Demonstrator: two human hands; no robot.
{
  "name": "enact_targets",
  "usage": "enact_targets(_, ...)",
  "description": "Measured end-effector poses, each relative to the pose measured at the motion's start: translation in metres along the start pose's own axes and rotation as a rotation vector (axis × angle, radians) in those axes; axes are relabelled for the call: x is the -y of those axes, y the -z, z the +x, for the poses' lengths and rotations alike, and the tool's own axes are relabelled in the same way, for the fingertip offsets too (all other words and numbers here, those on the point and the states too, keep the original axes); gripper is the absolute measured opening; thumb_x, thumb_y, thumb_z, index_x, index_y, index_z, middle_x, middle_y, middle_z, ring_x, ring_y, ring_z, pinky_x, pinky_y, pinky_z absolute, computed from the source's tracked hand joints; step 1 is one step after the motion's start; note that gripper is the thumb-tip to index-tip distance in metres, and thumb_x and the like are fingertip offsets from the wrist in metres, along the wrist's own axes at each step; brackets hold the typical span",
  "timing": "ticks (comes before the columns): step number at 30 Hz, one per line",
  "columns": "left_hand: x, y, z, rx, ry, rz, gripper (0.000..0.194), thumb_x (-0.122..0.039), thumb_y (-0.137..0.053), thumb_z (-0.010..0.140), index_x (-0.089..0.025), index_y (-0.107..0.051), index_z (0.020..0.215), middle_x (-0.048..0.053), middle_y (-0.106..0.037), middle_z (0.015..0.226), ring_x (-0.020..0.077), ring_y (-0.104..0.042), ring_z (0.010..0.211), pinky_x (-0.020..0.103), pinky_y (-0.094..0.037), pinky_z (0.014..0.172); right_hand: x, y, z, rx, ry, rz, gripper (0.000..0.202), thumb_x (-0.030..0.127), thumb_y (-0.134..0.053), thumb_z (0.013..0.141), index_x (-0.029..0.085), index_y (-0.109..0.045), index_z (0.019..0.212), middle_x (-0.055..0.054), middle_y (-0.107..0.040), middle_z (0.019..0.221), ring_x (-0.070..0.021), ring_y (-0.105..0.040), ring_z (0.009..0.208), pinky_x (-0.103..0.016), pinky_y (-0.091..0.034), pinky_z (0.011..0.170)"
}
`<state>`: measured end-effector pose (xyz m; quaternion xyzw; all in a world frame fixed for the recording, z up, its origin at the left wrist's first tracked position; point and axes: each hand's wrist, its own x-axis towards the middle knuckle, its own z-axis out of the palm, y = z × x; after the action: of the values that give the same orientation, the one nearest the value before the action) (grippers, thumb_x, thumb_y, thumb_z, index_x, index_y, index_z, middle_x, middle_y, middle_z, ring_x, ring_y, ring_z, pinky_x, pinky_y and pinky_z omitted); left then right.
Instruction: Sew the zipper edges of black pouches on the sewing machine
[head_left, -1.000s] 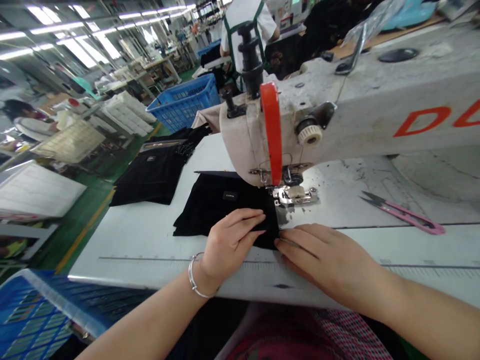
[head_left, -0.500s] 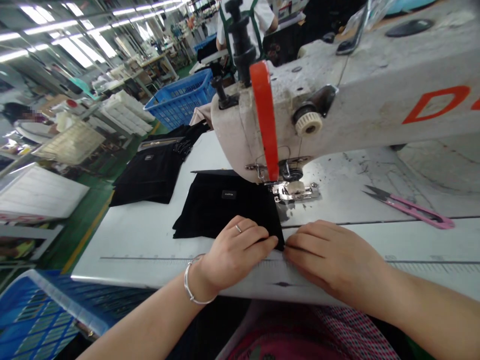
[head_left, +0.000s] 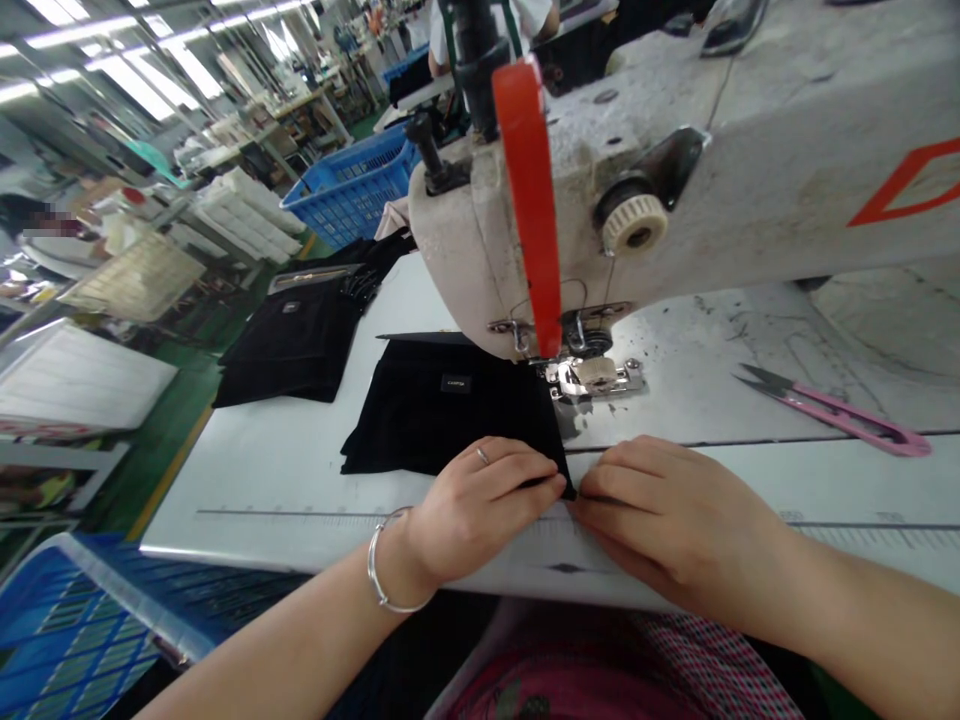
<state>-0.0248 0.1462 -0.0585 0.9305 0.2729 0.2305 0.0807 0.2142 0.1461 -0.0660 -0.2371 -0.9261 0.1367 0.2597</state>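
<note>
Seemingly squaring the corner of black fabric (head_left: 412, 420) on the surface (head_left: 262, 465) by the presser foot (head_left: 598, 377), with left hand (head_left: 476, 510) pinched there and right hand (head_left: 671, 510) adjoining, grip unclear, next probably needing steady guiding.

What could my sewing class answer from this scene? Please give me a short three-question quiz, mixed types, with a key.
1. Multiple choice. Which tool lies on the white table, to the right of the sewing machine's presser foot?
A) a hammer
B) pink-handled snips
C) a screwdriver

2. True or false? A silver bracelet circles the person's left wrist.

3. Short answer. Which of the person's hands is nearer the small label on the black cloth beside the presser foot?

Key: 1. B; 2. True; 3. The left hand.
</note>
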Motion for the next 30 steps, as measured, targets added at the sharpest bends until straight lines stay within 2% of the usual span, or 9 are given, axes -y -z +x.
enact_targets(7, 0.004, 0.001, 0.003, 0.045, 0.004, -0.037, 0.025, -0.01, -0.054, 0.091, -0.018, -0.064, 0.113, 0.006, -0.068, 0.113, 0.0178, -0.061, 0.112, 0.037, -0.052, 0.1, 0.001, 0.001, 0.001, -0.02, -0.014, 0.026, 0.019, 0.013, -0.052, 0.091, 0.017, -0.069, 0.098, -0.006, -0.064, 0.084, -0.0204, -0.057, 0.084, -0.038, -0.048, 0.075)
enact_targets(15, 0.008, 0.001, 0.002, 0.033, -0.03, -0.105, 0.023, -0.007, -0.051, 0.091, -0.017, -0.066, 0.105, 0.005, -0.07, 0.112, 0.0175, -0.061, 0.113, 0.039, -0.049, 0.104, 0.001, 0.003, 0.002, -0.007, -0.032, 0.063, 0.019, 0.014, -0.052, 0.091, 0.017, -0.069, 0.099, -0.006, -0.064, 0.085, -0.0204, -0.058, 0.083, -0.039, -0.049, 0.073)
enact_targets(20, 0.009, 0.001, 0.005, 0.023, -0.022, -0.088, 0.02, -0.009, -0.054, 0.09, -0.019, -0.067, 0.103, 0.003, -0.071, 0.108, 0.016, -0.062, 0.112, 0.038, -0.048, 0.106, 0.002, 0.002, 0.001, -0.012, -0.047, 0.033, 0.02, 0.011, -0.052, 0.089, 0.018, -0.068, 0.099, -0.009, -0.065, 0.104, -0.0231, -0.06, 0.096, -0.042, -0.05, 0.081)
enact_targets(26, 0.012, 0.004, 0.008, 0.032, -0.049, -0.096, 0.017, -0.011, -0.054, 0.092, -0.018, -0.068, 0.1, 0.002, -0.072, 0.109, 0.0141, -0.064, 0.111, 0.034, -0.047, 0.107, 0.002, -0.002, -0.002, -0.005, -0.058, 0.023, 0.025, 0.014, -0.052, 0.091, 0.017, -0.059, 0.115, -0.006, -0.066, 0.109, -0.0207, -0.059, 0.101, -0.041, -0.049, 0.088)
enact_targets(30, 0.02, 0.004, 0.01, 0.027, -0.044, -0.088, 0.018, -0.014, -0.053, 0.094, -0.018, -0.068, 0.101, 0.002, -0.072, 0.11, 0.0134, -0.063, 0.112, 0.033, -0.046, 0.108, -0.001, -0.001, 0.0, -0.002, -0.071, 0.032, 0.032, 0.016, -0.055, 0.09, 0.02, -0.057, 0.121, -0.004, -0.065, 0.11, -0.0198, -0.059, 0.101, -0.041, -0.048, 0.089)
